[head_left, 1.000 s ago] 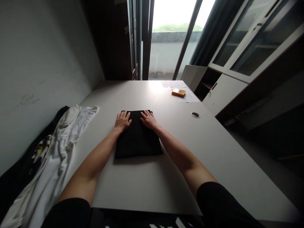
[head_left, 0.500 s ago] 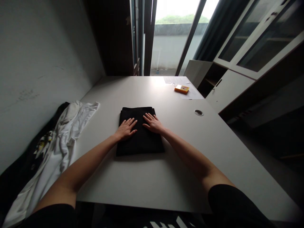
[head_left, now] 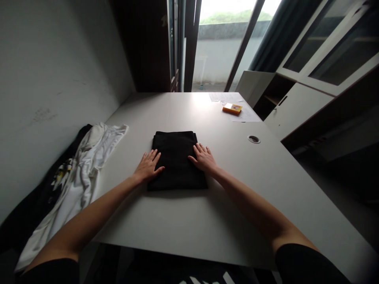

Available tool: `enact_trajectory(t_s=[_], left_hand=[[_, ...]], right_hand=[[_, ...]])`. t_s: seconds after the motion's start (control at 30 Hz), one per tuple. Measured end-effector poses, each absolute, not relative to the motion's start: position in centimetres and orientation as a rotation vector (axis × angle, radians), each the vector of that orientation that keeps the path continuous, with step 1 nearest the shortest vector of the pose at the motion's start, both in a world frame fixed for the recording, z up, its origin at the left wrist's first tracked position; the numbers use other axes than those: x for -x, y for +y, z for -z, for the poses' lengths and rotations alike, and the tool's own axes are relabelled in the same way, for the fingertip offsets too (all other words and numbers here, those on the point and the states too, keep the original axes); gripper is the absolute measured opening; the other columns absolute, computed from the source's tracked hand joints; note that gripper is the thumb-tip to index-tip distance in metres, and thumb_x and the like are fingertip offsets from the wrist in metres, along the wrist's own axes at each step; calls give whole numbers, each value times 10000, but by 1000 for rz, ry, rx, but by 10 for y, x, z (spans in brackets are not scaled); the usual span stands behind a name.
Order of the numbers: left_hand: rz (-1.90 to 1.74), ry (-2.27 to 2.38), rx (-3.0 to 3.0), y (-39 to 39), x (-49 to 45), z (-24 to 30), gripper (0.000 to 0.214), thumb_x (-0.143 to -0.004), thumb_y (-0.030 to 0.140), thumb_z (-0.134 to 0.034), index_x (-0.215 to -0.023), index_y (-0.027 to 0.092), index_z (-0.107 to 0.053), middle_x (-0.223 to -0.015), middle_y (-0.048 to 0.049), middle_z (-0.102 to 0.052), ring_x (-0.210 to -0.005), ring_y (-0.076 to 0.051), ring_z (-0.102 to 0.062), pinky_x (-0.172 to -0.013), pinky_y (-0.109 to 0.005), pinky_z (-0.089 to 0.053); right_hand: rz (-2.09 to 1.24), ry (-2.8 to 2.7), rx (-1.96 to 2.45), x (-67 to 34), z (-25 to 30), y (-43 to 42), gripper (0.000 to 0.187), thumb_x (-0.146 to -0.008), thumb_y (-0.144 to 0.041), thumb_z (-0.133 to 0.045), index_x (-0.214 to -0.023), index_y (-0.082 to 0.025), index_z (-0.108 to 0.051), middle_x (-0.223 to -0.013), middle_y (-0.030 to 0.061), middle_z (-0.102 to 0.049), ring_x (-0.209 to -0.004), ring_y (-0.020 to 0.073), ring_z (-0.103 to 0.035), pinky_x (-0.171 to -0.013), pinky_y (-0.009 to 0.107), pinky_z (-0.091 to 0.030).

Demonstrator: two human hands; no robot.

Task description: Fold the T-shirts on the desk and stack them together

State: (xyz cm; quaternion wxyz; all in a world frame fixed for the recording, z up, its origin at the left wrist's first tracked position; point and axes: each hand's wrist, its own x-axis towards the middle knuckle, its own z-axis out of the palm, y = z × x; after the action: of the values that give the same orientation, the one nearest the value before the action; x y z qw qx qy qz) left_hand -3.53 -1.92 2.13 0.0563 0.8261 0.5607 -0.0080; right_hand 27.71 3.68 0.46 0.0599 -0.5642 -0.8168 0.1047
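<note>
A piece of black cloth, folded into a neat rectangle [head_left: 177, 163], lies flat on the white table [head_left: 177, 221] in front of me; what kind of garment it is, I cannot tell. On its left edge rests my left hand [head_left: 148, 165], open, with the fingertips and thumb on the fabric. My right hand [head_left: 204, 158] is open too, its spread fingers lying on the right edge of the cloth. Neither hand grips anything.
Crumpled white clothing [head_left: 84, 173] and black clothing with a print [head_left: 44, 201] lie along the table's left side by the wall. An orange-yellow box [head_left: 232, 109] sits on papers [head_left: 250, 115] at the far right, beyond a round cable hole [head_left: 254, 139].
Both hands have slid outward from the middle of the folded cloth to its side edges, the left one leftward and the right one rightward. The view has shifted slightly.
</note>
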Motion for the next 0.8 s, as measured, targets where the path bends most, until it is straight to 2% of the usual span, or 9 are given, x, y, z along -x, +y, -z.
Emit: enact_trajectory(t_s=[0.23,0.33,0.43,0.5,0.6,0.67,0.8], left_hand=[[-23,1206,-2707,-50,32,-29,768,-1039,605,-428,-1672,219,-228,-1728,-89,-160,-1604,-286,-125,-1300,-502,-109],[-9,1337,-2649,-55,47,-26,752,-1049,569,-425,-1677,222,-200,-1730,-100,-143,-1602,-300,-134,-1292,-532,-121],[-66,1428,-2626,-59,60,-24,839,-1035,625,-420,-1687,195,-112,-1730,-127,-120,-1602,-312,-123,-1290,-547,-107],[-92,1366,-2665,-63,61,-24,893,-1016,668,-431,-1688,201,-73,-1733,-123,-107,-1605,-310,-107,-1294,-538,-89],[-51,1265,-2703,-68,57,-25,880,-1006,680,-447,-1687,234,-111,-1735,-102,-109,-1605,-311,-105,-1294,-537,-93],[-21,1270,-2687,-69,57,-25,863,-1004,680,-452,-1684,248,-141,-1735,-97,-112,-1604,-318,-107,-1289,-550,-110],[-2,1360,-2638,-66,73,-20,850,-1004,682,-443,-1683,262,-149,-1736,-88,-103,-1603,-321,-115,-1283,-563,-128]], right_hand=[[-456,-2687,1198,-262,-16,2,755,-1030,-625,-408,-1642,-190,-331,-1700,80,-241,-1594,242,-161,-1309,458,-124],[-435,-2634,1380,-272,-14,0,772,-1035,-621,-397,-1637,-142,-330,-1697,108,-238,-1593,255,-165,-1308,473,-126],[-383,-2571,1504,-278,-16,-4,788,-1033,-613,-408,-1626,-98,-342,-1693,142,-230,-1595,276,-150,-1309,495,-104],[-405,-2630,1356,-274,-20,-13,773,-1033,-610,-406,-1635,-131,-334,-1697,120,-226,-1596,261,-145,-1312,481,-100],[-473,-2715,1107,-266,-25,-28,732,-1043,-593,-386,-1645,-182,-321,-1694,85,-248,-1591,235,-175,-1313,457,-119],[-462,-2684,1182,-266,-24,-30,728,-1042,-589,-385,-1639,-175,-338,-1688,95,-268,-1586,247,-199,-1307,469,-140],[-309,-2506,1617,-282,-16,-17,739,-1031,-586,-401,-1603,-119,-398,-1676,157,-289,-1573,307,-233,-1282,508,-175]])
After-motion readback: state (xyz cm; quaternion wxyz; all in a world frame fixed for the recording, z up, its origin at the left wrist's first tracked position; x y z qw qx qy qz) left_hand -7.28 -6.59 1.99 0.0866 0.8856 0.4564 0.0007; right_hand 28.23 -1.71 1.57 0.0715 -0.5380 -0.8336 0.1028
